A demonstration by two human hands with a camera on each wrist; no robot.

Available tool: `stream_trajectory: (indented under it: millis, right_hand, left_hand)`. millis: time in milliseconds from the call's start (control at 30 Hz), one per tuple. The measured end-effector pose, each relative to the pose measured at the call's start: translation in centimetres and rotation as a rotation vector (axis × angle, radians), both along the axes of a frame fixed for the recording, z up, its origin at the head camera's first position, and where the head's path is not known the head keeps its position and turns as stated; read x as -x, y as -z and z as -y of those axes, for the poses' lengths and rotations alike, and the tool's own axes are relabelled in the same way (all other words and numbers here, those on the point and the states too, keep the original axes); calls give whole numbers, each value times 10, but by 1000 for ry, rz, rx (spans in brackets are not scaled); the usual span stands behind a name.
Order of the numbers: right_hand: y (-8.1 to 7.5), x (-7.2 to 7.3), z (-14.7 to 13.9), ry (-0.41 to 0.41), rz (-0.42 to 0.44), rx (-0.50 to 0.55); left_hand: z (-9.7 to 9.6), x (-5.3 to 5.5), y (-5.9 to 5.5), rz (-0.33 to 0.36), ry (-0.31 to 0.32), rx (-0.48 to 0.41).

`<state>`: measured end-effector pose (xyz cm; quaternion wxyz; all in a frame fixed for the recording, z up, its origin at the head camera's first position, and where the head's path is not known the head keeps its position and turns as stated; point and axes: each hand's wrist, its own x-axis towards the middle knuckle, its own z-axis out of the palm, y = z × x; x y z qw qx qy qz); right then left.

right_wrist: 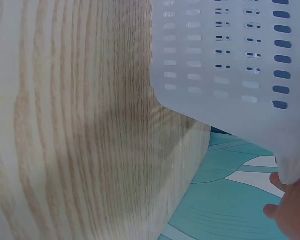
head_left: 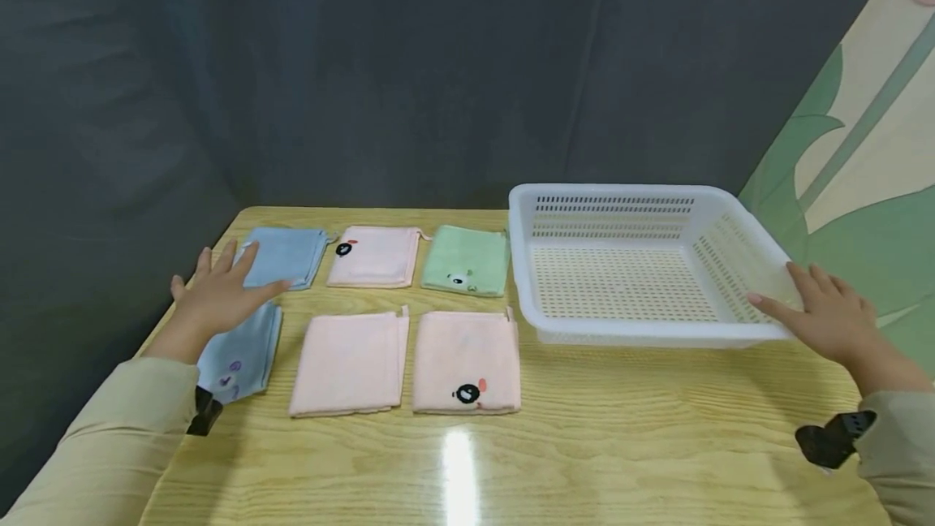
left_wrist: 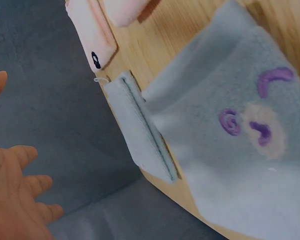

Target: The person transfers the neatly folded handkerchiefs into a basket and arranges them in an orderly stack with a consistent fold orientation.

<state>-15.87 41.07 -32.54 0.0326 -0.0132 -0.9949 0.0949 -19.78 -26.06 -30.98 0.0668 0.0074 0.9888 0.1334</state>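
Observation:
My left hand (head_left: 221,292) is spread with its fingers fanned out, over two folded blue cloths. The far blue cloth (head_left: 286,256) partly shows behind the fingers; the near blue cloth (head_left: 244,351) has purple stitching, seen close up as a cloth (left_wrist: 225,115) in the left wrist view. Nothing is in that palm. At the right, a white plastic basket (head_left: 613,331) with slotted walls stands on the table. My right hand (head_left: 833,319) is at its right rim, thumb reaching over the inner side and fingers loosely extended outside.
Three folded pink cloths lie mid-table: a far one (head_left: 374,258), a plain near one (head_left: 351,364) and a near one with a stitched face (head_left: 467,360). A green cloth (head_left: 465,260) sits beside the basket. A dark curtain (head_left: 409,71) hangs behind the wooden table (head_left: 621,428).

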Motion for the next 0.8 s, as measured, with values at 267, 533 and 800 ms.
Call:
stream_trajectory:
  millis: [267, 533, 800]
  right_hand:
    - [2, -3, -7, -15, -40, 35]
    - [7, -3, -7, -34, -56, 72]
    - [8, -2, -4, -58, -56, 79]
  left_hand:
    - [9, -2, 11, 13, -14, -5]
    - [23, -12, 13, 49, -79, -57]
    - [36, -22, 14, 74, -108, -64]
